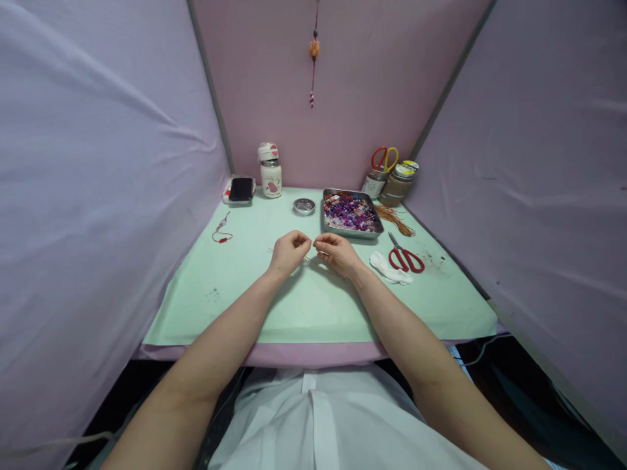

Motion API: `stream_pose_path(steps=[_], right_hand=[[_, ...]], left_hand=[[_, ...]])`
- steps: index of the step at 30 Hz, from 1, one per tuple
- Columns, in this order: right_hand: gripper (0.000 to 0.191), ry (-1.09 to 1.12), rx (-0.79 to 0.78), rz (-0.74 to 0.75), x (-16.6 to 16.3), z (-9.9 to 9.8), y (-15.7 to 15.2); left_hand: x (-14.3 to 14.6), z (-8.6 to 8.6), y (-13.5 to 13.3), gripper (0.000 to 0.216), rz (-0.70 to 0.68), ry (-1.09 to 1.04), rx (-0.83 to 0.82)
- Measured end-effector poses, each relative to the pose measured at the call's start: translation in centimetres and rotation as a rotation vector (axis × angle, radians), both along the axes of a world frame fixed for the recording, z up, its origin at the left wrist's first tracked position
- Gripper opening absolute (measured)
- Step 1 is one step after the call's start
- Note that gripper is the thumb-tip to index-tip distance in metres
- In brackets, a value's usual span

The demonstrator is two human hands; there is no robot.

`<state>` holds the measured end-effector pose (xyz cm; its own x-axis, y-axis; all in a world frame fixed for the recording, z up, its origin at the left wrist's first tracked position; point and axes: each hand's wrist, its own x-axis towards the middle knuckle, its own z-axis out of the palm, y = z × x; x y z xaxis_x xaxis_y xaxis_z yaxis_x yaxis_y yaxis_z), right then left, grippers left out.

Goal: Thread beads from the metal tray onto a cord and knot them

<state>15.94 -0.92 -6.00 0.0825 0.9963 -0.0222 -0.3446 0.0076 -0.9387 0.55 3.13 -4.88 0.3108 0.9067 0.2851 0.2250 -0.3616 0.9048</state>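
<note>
My left hand [292, 252] is closed in a pinch above the middle of the green tabletop [313, 307]. Short bits of a thin pale cord [307, 259] show beside and below its fingers. Facing it, my right hand [337, 252] pinches with thumb and forefinger, its fingertips almost touching those of the left. Whatever sits between the right fingertips is too small to make out. Just beyond the right hand stands a metal tray [353, 234] of purple, red and clear beads [347, 212]. A round clear dish [304, 207] of small dark pieces lies beyond the left hand.
Red-handled scissors [405, 258] and a crumpled white cloth [390, 268] lie at right, near brown cords [396, 220]. Jars [398, 186] stand behind, one holding scissors [385, 159]. At left are a beaded red bracelet [222, 236], a black phone [241, 189] and a bottle [271, 177].
</note>
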Motion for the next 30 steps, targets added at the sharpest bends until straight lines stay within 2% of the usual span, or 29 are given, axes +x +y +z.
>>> stream_pose_path(steps=[21,30], right_hand=[[0.027,-0.013,0.017,-0.01,-0.09,-0.23,0.18],[0.027,-0.007,0.022,-0.043,-0.18,-0.26,0.12]], left_hand=[[0.06,0.86,-0.67,0.01,0.036,0.078,0.121],[0.16,0.35,-0.42,0.012,-0.024,0.04,0.096]])
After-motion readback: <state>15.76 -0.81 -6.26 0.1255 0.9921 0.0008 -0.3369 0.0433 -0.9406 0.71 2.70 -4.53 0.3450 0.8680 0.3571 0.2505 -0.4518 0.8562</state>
